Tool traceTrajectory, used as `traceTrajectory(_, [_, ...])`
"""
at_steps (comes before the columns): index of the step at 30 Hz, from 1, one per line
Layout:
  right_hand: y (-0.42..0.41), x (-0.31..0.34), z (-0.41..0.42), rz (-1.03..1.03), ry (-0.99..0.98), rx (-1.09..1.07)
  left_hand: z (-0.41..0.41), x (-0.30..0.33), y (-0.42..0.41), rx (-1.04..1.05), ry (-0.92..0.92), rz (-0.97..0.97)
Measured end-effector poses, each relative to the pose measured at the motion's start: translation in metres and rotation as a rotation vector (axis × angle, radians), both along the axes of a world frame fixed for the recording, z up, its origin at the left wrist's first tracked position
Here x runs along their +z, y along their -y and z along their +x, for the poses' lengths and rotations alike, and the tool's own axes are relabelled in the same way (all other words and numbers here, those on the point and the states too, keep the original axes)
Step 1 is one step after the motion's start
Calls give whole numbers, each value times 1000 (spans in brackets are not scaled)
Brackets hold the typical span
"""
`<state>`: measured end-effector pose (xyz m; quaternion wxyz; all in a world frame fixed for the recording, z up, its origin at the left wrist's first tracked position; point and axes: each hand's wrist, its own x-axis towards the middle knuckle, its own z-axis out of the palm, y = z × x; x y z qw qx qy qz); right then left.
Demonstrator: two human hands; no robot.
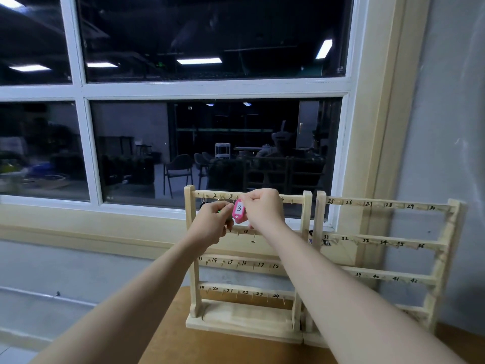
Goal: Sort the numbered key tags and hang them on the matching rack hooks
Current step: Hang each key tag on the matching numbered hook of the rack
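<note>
A pink key tag (239,212) with a white label marked "3" hangs at the top rail of the left wooden rack (245,261), just under the handwritten 3. The right hand (262,206) pinches its upper end; the left hand (212,219) is curled closed just left of it, around something green and small. Both racks stand on a brown surface (210,345).

One head view looks forward and slightly down, close on the racks (244,261) at 5 o'clock, window (210,90) beyond.
</note>
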<state>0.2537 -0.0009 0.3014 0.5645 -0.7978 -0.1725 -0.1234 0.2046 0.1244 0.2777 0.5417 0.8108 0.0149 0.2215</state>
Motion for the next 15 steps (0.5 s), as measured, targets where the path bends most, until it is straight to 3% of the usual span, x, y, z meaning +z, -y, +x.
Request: traceTrajectory(15, [-16,5,10,-265,82,-261,-1,-11,2,-44,53,3])
